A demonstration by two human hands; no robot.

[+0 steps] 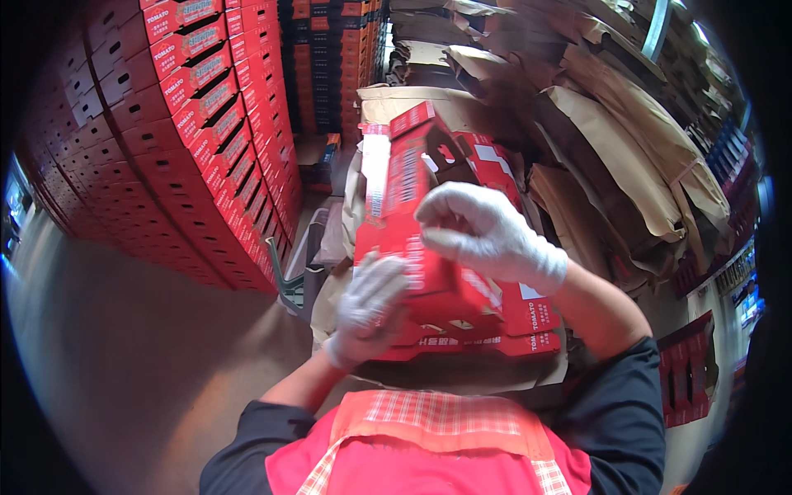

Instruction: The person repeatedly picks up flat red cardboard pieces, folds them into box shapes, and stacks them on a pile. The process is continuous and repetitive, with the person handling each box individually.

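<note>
A partly folded red cardboard carton (pixel 402 194) with white print lies in front of me on a stack of flat red carton blanks (pixel 528 326). My left hand (pixel 370 307), in a pale work glove, rests against the carton's near left side, its fingers stretched out flat on the board. Over the carton's right side is my right hand (pixel 492 235), also gloved. Its fingers are curled, with a gap between thumb and forefinger and nothing visible in it. The carton's far flaps stand up at an angle; part of its inside is hidden by the right hand.
Tall stacks of red cartons (pixel 194 107) rise at the left. Bundles in brown paper (pixel 610 148) are piled at the right and back. Dark and orange cartons (pixel 330 66) stand farther back. A green-grey frame (pixel 287 285) lies left of the work pile; another red carton (pixel 689 371) is at the lower right.
</note>
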